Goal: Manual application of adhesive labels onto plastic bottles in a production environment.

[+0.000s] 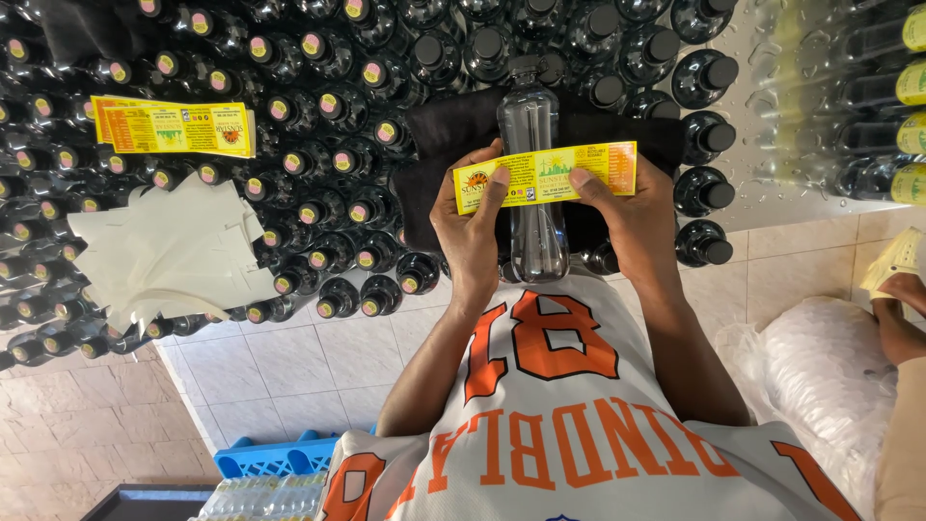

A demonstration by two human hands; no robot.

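A clear plastic bottle [531, 217] with a dark cap lies lengthwise on a black cloth [439, 145] in front of me. Across its middle stretches a yellow label [545, 175]. My left hand [471, 232] pinches the label's left end with thumb on top. My right hand [625, 217] pinches its right end, pressing it against the bottle.
Several dark capped bottles [318, 106] lie packed around the cloth. A stack of yellow labels [174, 127] and white backing sheets [174, 253] rest on them at left. A blue crate [275, 455] sits below. Another person's hand [905, 301] with a yellow label is by a white bag [830, 367].
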